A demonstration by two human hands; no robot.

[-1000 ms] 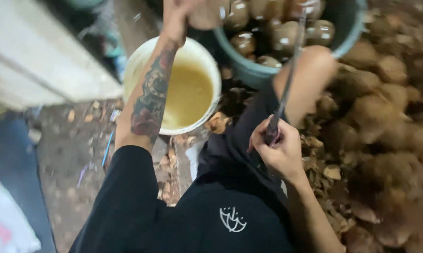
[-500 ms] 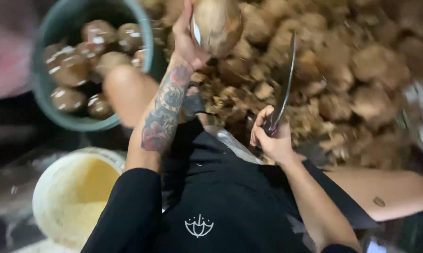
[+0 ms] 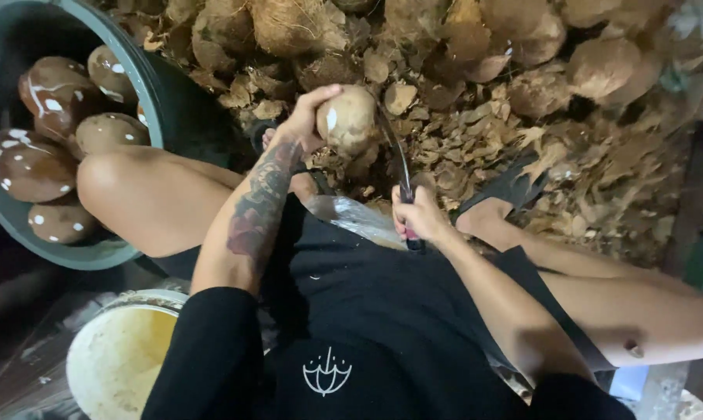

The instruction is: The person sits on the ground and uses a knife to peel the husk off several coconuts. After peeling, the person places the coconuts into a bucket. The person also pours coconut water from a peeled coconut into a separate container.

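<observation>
Currently paring: left hand [image 3: 301, 128] fingers grip coconut [image 3: 347, 120], right hand [image 3: 417, 214] fist closed on knife [image 3: 402, 175] just right of coconut. Next cut likely needs rotating it.

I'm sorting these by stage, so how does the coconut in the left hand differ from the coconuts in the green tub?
The coconut in the left hand looks pale tan and matte, with one white nick; the coconuts in the green tub are darker brown, glossy and flecked with many white spots. The held one is raised over the husk pile, beside the curved blade in the right hand; the tub ones lie heaped together. Both kinds are rounded and husk-free.
</observation>
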